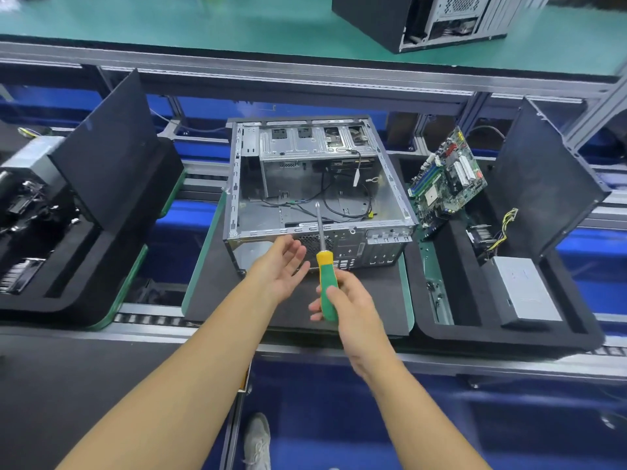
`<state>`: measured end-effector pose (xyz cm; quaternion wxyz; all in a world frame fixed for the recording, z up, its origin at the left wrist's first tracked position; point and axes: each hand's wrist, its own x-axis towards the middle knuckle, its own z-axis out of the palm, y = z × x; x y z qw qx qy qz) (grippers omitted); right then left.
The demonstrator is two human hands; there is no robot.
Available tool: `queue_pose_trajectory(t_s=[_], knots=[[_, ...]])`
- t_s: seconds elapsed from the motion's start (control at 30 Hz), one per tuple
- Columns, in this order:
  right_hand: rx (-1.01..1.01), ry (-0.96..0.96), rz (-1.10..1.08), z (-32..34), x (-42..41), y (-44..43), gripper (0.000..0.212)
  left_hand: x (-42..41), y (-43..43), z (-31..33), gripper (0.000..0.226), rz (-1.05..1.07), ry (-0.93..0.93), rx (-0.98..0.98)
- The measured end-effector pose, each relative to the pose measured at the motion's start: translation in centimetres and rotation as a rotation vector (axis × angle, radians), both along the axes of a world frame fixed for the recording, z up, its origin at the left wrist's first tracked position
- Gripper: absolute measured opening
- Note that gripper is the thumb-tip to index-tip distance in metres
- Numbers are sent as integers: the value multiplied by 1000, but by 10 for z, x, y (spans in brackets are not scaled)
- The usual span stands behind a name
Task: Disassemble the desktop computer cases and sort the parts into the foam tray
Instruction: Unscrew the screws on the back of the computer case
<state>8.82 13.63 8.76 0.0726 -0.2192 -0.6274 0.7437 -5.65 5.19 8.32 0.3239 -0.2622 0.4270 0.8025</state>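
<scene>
Green screwdriver (326,278) gripped by right hand (353,308), left hand (281,266) splayed; tip perhaps inside case (291,178).

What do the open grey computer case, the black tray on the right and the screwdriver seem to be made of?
Open grey computer case: bare sheet metal, probably steel; dull sheen, stamped slots. Black tray on the right: likely foam; matte, thick rounded walls. Green-and-yellow-handled screwdriver in the right hand: smooth plastic-looking handle, shiny metal shaft.
</scene>
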Motion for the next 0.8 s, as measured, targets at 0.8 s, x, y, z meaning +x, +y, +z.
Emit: queue_pose_trajectory(t_s=[0.8], knots=[[-159,-161,63,-15,-32,-9,16,-66,-30,18,37,-921,1368,-1183]])
